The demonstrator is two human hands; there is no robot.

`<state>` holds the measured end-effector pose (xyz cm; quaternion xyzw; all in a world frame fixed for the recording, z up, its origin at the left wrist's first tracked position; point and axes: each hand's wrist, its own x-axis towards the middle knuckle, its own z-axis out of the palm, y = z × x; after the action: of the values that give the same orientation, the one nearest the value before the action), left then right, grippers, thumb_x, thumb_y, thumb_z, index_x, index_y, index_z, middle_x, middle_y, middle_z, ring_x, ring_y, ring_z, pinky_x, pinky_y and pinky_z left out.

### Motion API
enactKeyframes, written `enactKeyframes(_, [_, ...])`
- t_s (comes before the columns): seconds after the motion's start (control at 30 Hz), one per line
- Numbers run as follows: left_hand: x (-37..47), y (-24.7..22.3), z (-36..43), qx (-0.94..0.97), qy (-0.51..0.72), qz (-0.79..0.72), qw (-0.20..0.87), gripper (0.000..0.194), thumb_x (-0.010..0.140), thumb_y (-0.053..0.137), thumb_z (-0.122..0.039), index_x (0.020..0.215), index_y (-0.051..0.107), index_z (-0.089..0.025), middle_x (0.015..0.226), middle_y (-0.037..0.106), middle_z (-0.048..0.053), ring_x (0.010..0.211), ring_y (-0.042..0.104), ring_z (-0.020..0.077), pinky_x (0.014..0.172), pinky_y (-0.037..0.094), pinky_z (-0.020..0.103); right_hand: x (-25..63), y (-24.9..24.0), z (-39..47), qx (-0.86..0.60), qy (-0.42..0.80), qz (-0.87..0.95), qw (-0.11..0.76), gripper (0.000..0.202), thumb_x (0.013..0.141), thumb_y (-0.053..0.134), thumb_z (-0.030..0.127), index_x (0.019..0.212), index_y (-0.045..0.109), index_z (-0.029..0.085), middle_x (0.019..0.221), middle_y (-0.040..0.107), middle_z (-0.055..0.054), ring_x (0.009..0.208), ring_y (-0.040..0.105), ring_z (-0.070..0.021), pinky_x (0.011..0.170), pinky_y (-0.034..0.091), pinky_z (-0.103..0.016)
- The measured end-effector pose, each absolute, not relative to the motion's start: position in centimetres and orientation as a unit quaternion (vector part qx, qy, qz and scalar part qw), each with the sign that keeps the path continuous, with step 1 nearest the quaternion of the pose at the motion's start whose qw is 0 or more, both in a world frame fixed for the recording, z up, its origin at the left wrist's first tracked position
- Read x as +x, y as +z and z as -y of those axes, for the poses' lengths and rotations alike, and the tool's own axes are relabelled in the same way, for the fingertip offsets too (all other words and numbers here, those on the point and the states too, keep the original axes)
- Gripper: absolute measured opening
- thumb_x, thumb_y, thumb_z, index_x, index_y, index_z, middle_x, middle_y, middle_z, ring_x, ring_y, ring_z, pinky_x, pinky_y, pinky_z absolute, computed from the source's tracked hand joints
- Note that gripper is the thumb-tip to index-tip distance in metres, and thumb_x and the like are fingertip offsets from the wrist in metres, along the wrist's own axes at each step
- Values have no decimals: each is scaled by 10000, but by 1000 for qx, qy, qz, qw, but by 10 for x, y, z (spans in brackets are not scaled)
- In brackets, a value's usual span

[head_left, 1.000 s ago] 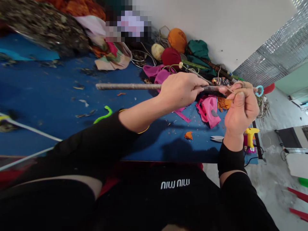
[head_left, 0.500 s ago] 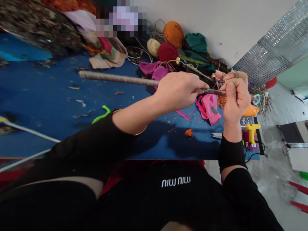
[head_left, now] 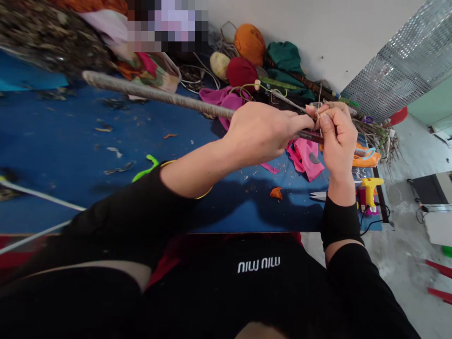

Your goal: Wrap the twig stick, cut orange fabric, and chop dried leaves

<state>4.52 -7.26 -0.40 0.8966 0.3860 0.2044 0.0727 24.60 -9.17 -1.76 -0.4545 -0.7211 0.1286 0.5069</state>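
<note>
A long brownish stick [head_left: 155, 93] slants over the table, its far left end raised. My left hand [head_left: 261, 129] is closed round the stick, with its forefinger stretched toward my other hand. Beside it, my right hand [head_left: 338, 136] is closed, thumb and forefinger pinching a thin string [head_left: 319, 96] at the stick. The stick passes behind the right hand. Where the fingers meet, the string's course is hidden. Below the hands lies a pink cloth [head_left: 306, 157].
Coloured cloth bundles, such as an orange ball [head_left: 249, 44] and a dark red one [head_left: 242, 72], line the wall. Scissors [head_left: 318, 195] and a yellow glue gun [head_left: 370, 190] lie near the table's right edge. Scraps dot the blue table [head_left: 141, 127].
The stick's left end has risen and moved left, so the stick slopes more. My right hand has shifted left, closer to my left fingertips.
</note>
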Motion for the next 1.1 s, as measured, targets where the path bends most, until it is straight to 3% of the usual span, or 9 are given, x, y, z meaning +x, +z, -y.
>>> enactKeyframes(0.27, [45, -14, 67, 902, 234, -348, 104, 498, 939, 493, -175, 1288, 800, -355, 1087, 792, 56, 956, 739, 235, 734, 479, 308, 245, -16, 91, -450, 134, 714, 519, 469, 1034, 551, 658, 769, 599, 274, 959, 643, -23, 1030, 691, -192, 1083, 605, -445])
enactKeyframes(0.37, [41, -15, 61, 902, 230, -350, 109, 493, 951, 480, -204, 1289, 805, -354, 1065, 794, 44, 937, 730, 221, 743, 482, 292, 257, -11, 92, -441, 168, 684, 556, 405, 1021, 634, 567, 756, 630, 260, 891, 646, -1, 742, 659, -146, 758, 604, -350])
enactKeyframes(0.47, [32, -14, 51, 896, 239, -362, 100, 480, 963, 477, -258, 1289, 807, -382, 1058, 797, 12, 947, 727, 205, 768, 485, 276, 282, 0, 98, -467, 224, 658, 546, 394, 974, 697, 560, 731, 641, 255, 819, 634, 10, 516, 469, -98, 499, 411, -301])
enactKeyframes(0.57, [20, -10, 43, 884, 252, -381, 103, 451, 980, 494, -302, 1284, 820, -370, 1125, 804, 4, 1023, 731, 217, 784, 490, 270, 313, 14, 109, -520, 231, 666, 483, 449, 931, 719, 618, 682, 626, 256, 759, 625, 9, 489, 377, -90, 481, 350, -298])
enactKeyframes(0.67, [10, -4, 40, 869, 257, -406, 121, 417, 997, 519, -293, 1269, 833, -327, 1204, 805, -13, 1119, 717, 227, 831, 488, 254, 341, 23, 117, -565, 201, 661, 451, 401, 899, 762, 573, 690, 658, 247, 732, 613, 15, 491, 354, -77, 470, 287, -285])
enactKeyframes(0.77, [4, 3, 41, 860, 254, -412, 164, 410, 1012, 521, -245, 1285, 825, -269, 1217, 812, -8, 1105, 703, 197, 892, 474, 221, 361, 22, 114, -588, 183, 637, 465, 317, 853, 810, 507, 718, 703, 240, 700, 592, 22, 492, 346, -64, 454, 231, -274])
enactKeyframes(0.87, [2, 8, 41, 855, 248, -396, 224, 397, 1006, 533, -243, 1278, 818, -198, 1121, 825, 19, 994, 696, 166, 890, 484, 205, 375, 11, 101, -554, 221, 602, 531, 349, 798, 837, 520, 658, 683, 239, 728, 628, -4, 491, 343, -60, 439, 206, -268])
enactKeyframes(0.93, [1, 9, 40, 854, 253, -376, 254, 391, 992, 555, -284, 1255, 819, -167, 1024, 826, 29, 909, 682, 152, 857, 498, 202, 382, 3, 91, -532, 243, 579, 568, 388, 777, 849, 533, 626, 653, 235, 760, 654, -12, 506, 373, -67, 440, 234, -255])
enactKeyframes(1.1, [2, 8, 36, 849, 275, -344, 293, 435, 986, 532, -336, 1237, 809, -113, 901, 801, 32, 859, 666, 143, 831, 520, 226, 395, -13, 74, -509, 311, 562, 573, 504, 650, 940, 587, 570, 583, 240, 695, 614, 0, 674, 581, -139, 567, 478, -265])
